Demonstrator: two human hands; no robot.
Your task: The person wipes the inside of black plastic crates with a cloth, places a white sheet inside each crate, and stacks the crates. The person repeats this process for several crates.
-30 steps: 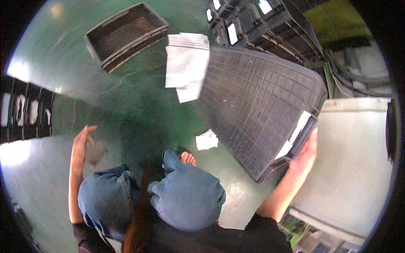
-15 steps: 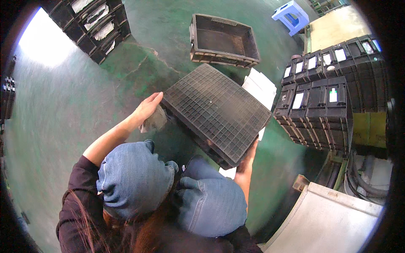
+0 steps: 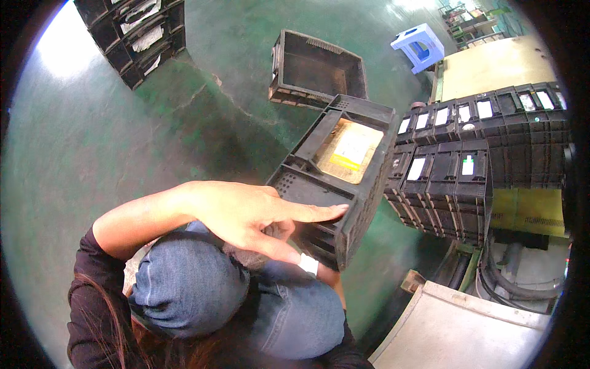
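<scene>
A black plastic crate (image 3: 375,160) is tipped up in front of my knees, its end wall facing me. A yellow and white label (image 3: 350,150) sits in a recess of that wall. My left hand (image 3: 252,215) reaches across, its index finger stretched over the wall near the crate's lower edge. Its other fingers curl by a grey bundle that looks like a cloth (image 3: 246,255), mostly hidden under the hand. A small white patch (image 3: 309,264) shows at the thumb tip. My right hand (image 3: 334,281) is at the crate's lower end, its fingers hidden behind it; it appears to hold the crate.
An open black crate (image 3: 276,92) lies on the green floor beyond. Stacked black crates (image 3: 445,184) with white labels stand at right, others (image 3: 135,43) at far left. A blue stool (image 3: 421,46) is at far right, a white panel (image 3: 461,326) near right.
The crate has turned from showing its gridded face to showing its labelled end wall. My left hand has left the crate's left corner and moved right and nearer, onto that wall.
</scene>
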